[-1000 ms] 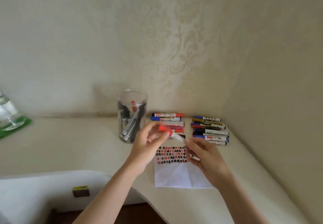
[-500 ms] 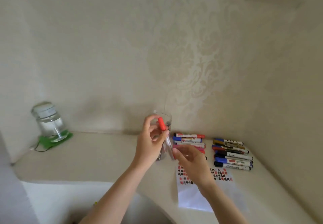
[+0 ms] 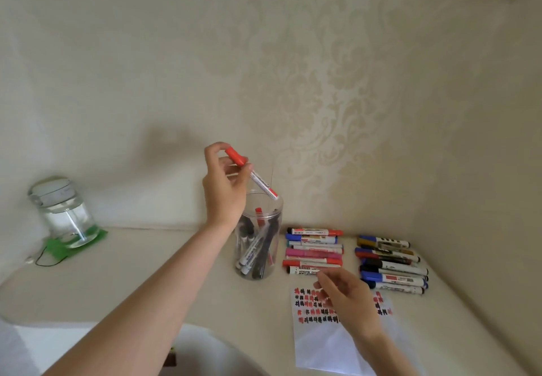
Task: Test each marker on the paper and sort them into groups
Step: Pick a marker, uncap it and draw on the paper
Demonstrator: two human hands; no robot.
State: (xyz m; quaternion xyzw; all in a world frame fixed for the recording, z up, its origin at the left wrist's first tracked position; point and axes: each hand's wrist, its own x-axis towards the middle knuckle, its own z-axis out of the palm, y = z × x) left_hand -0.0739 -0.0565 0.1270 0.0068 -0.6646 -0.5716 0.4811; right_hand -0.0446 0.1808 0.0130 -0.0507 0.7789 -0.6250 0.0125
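Observation:
My left hand (image 3: 224, 188) pinches a capped red marker (image 3: 252, 174) by its cap end, slanted down over the mouth of a clear plastic jar (image 3: 258, 243) that holds several markers. My right hand (image 3: 347, 296) hovers with loosely bent fingers, holding nothing, over the white test paper (image 3: 319, 343) covered with red and black scribbles. Right of the jar lie two groups of markers: a near group (image 3: 315, 251) with red, blue and pink ones, and a far group (image 3: 391, 264) with black, blue and gold ones.
A glass water jar (image 3: 63, 214) with a lid stands on a green mat (image 3: 63, 245) at the far left of the cream shelf (image 3: 146, 273). Patterned walls close in behind and on the right. The shelf's curved front edge runs below my arms.
My left hand has lifted the capped red marker up from the paper to above the jar mouth. My right hand has let go of the marker and sunk over the paper.

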